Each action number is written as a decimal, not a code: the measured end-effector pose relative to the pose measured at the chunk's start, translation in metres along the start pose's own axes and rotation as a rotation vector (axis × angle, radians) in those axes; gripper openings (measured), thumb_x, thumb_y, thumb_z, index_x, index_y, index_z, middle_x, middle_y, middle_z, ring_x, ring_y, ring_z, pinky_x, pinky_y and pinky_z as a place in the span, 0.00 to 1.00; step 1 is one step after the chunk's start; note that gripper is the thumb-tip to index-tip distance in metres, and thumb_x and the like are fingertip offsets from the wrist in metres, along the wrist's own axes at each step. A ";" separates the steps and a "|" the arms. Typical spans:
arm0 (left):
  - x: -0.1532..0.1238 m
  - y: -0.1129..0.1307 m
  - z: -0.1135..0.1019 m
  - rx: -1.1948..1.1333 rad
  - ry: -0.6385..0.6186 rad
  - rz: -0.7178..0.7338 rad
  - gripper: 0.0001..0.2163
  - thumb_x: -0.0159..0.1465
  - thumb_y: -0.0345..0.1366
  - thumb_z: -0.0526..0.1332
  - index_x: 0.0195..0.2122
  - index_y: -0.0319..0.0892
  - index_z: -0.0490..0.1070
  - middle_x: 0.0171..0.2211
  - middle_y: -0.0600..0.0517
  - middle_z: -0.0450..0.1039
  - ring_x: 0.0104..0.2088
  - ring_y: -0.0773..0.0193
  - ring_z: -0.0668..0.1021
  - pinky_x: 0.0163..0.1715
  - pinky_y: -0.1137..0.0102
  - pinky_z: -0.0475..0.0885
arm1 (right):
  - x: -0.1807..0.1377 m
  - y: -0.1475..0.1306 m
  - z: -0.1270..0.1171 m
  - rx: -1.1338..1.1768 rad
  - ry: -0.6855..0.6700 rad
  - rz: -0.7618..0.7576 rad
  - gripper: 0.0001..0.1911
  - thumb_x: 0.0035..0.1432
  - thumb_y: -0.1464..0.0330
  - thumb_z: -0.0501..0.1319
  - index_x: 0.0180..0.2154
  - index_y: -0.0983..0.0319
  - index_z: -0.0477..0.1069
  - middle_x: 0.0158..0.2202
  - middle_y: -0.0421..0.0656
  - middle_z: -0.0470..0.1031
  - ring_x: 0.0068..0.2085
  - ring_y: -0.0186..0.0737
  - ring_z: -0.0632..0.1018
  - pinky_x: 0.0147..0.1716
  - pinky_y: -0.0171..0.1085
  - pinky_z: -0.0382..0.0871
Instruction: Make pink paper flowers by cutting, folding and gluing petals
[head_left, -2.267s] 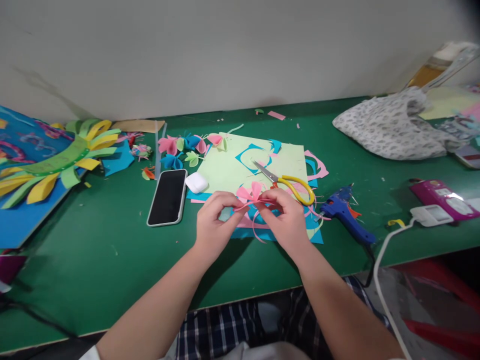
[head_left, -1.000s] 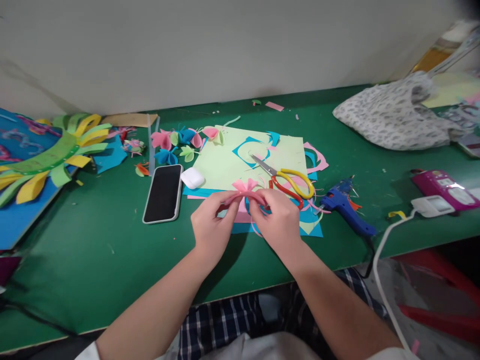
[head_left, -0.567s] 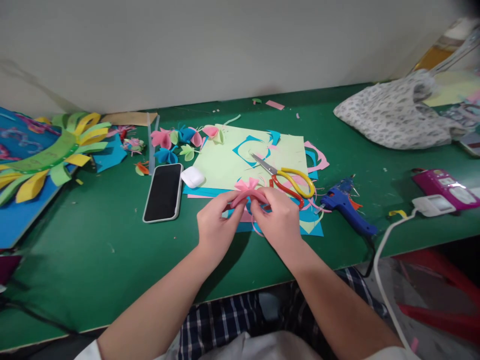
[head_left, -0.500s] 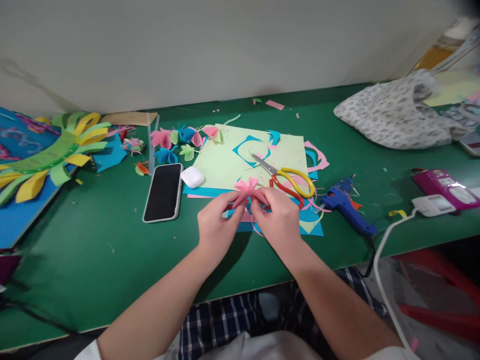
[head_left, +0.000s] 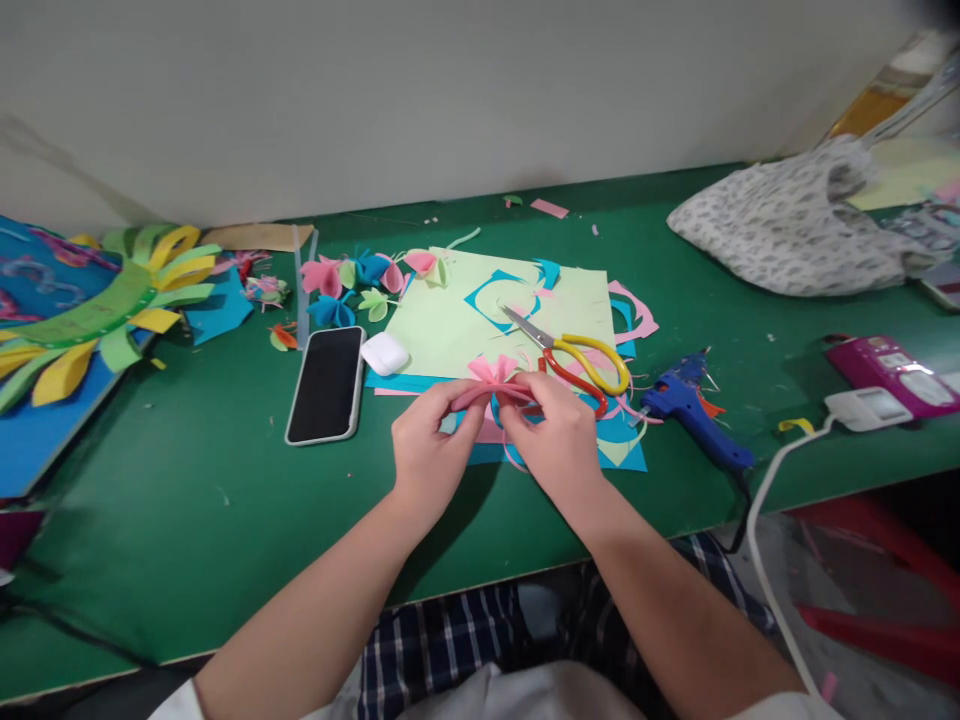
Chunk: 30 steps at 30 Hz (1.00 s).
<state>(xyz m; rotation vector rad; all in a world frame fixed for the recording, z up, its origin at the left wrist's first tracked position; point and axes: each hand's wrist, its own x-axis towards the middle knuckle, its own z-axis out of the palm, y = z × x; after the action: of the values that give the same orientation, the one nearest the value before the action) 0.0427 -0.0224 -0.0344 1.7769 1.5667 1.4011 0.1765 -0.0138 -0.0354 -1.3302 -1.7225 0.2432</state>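
Observation:
Between both hands is a folded pink paper piece (head_left: 491,390), with a lighter pink paper flower shape (head_left: 495,369) standing at its far edge. My left hand (head_left: 431,445) pinches its left end between thumb and fingers. My right hand (head_left: 556,440) pinches its right end; the fingertips partly hide the paper. Just beyond the right hand lie scissors (head_left: 589,368) with yellow and red handles, blades on a pale green sheet (head_left: 442,325). Blue and pink paper scraps (head_left: 622,440) lie under and beside the hands.
A phone (head_left: 326,387) and a white earbud case (head_left: 385,353) lie left of the sheets, with several paper flowers (head_left: 332,311) behind. A blue glue gun (head_left: 697,415) rests at right, near a magenta device (head_left: 892,375). A patterned cloth (head_left: 780,225) is farther back.
The pink paper has gone from a raised arch to a flatter shape between my fingers. My left hand has shifted slightly left.

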 end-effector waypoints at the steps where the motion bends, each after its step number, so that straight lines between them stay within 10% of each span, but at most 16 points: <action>1: 0.000 0.000 0.000 -0.002 0.004 -0.002 0.06 0.58 0.33 0.61 0.36 0.43 0.74 0.32 0.54 0.77 0.31 0.68 0.77 0.35 0.73 0.72 | 0.000 0.000 0.000 -0.006 -0.008 0.003 0.05 0.55 0.70 0.57 0.34 0.63 0.70 0.30 0.45 0.77 0.31 0.39 0.76 0.32 0.36 0.70; 30: 0.001 0.002 -0.003 0.198 0.155 0.400 0.08 0.56 0.26 0.64 0.37 0.41 0.74 0.32 0.51 0.78 0.32 0.66 0.78 0.37 0.71 0.72 | 0.000 -0.004 -0.002 -0.097 0.188 -0.185 0.04 0.56 0.72 0.60 0.28 0.63 0.70 0.24 0.43 0.75 0.29 0.38 0.74 0.31 0.36 0.68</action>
<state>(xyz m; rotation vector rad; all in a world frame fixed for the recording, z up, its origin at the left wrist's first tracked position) 0.0411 -0.0235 -0.0307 2.2447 1.5279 1.6424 0.1750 -0.0164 -0.0320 -1.2122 -1.7012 -0.0694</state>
